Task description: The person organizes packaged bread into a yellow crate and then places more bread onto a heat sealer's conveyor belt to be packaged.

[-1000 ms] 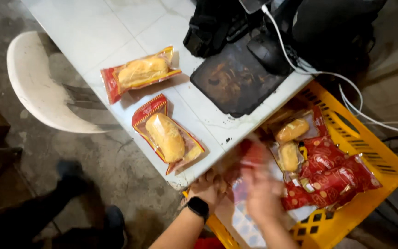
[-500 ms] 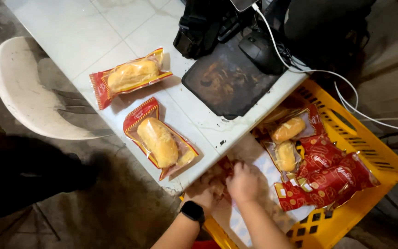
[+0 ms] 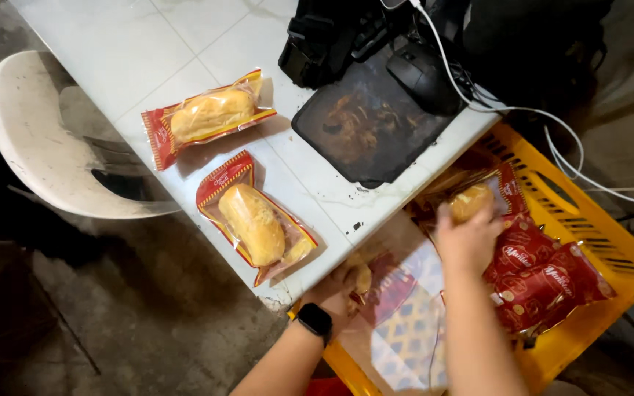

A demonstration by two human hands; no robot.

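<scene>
Across the upper left runs the white tiled surface, the largest thing in view, with a white plastic chair pushed against its left edge over a dirty concrete floor. Below its lower right corner sits a yellow crate, low enough that the person reaches down into it. On the surface lies a dark, stained pad carrying a black mouse, with a black bag behind it and a white cable trailing off the edge. Two wrapped bread rolls rest flat on the tiles, well apart from the pad — the upper roll lies crosswise, the lower roll points toward the corner, both in clear wrappers with red borders. Inside the crate, red packets are heaped on the right side. The right hand is spread over a wrapped roll in the crate, fingers curled on its top, seemingly gripping it. The left hand, a black watch at the wrist, is closed loosely around a clear wrapper at the crate's near edge — just under the surface's corner.
</scene>
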